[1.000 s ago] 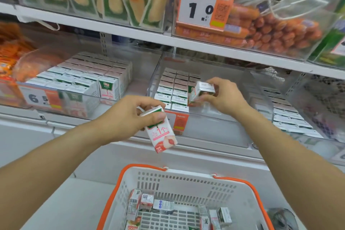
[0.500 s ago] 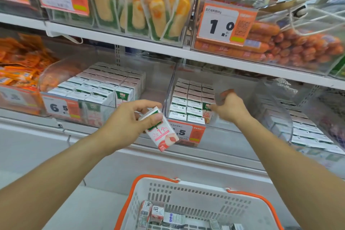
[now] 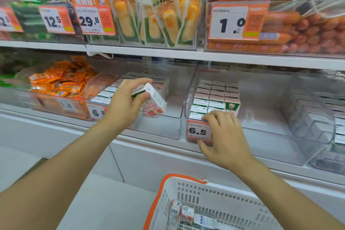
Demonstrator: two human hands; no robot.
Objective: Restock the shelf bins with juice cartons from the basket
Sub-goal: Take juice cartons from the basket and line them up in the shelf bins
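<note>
Left hand (image 3: 123, 106) fingers grasp a pink juice carton (image 3: 154, 101) over the left clear bin (image 3: 168, 127). Right hand (image 3: 224, 140) fingers, released, rest beside the "6.5" tag (image 3: 198, 131); carton just above reads "100%" (image 3: 231, 105).

Upper shelf, price tags from the left: a partly cut-off tag (image 3: 9, 19) ending in "2.5"; "12.5" tag (image 3: 56, 19); "29.8" tag (image 3: 94, 19); "1.0" tag (image 3: 237, 21) on the sausage bin, with a QR code and small print too fine to read.

Lower shelf: blurred tag (image 3: 67, 105) reading about "1.8"; partly hidden "6.5" tag (image 3: 96, 111); "6.5" tag (image 3: 198, 130) on the middle carton bin. One carton (image 3: 231, 106) there shows "100%".
</note>
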